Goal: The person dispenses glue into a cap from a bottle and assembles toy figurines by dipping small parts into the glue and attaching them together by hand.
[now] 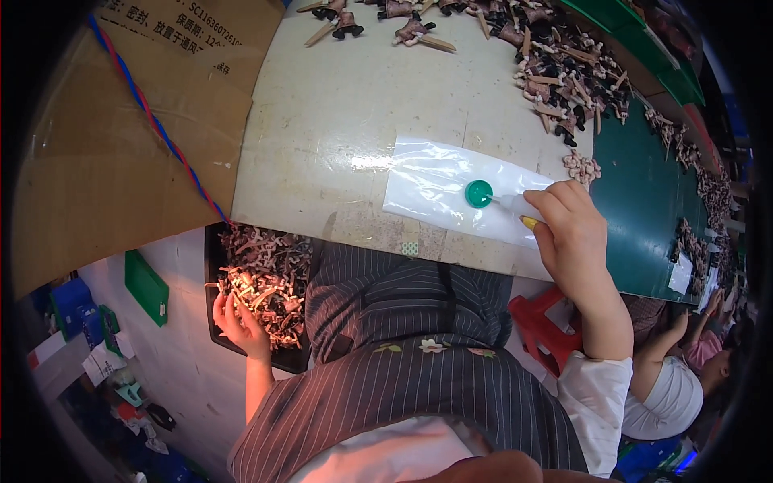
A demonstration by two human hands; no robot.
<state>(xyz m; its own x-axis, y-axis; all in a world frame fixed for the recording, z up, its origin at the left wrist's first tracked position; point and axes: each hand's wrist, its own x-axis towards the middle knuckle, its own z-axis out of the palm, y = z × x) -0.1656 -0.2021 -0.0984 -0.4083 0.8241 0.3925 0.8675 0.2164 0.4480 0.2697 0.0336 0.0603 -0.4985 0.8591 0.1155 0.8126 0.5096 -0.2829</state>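
Observation:
My right hand [568, 229] is closed around a small whitish squeeze bottle [509, 204] with a narrow tip. The tip reaches to a round green cap [479, 193] lying on a clear plastic sheet [419, 181]. Something yellow [527, 222] pokes out by my right thumb; its kind is unclear. Down at the left, my left hand [239, 326] has its fingers spread at the edge of a heap of small figure parts [270, 294], some brightly lit. The heap lies in a black tray [216, 338] beside my lap. No part shows plainly held in those fingers.
Small figures with wooden sticks [576, 80] crowd the far right of the pale table [322, 145]. A little pile of pale pieces [581, 167] sits nearer. Cardboard [145, 161] walls the left side. A red stool [543, 326] stands below; another person [664, 394] sits at right.

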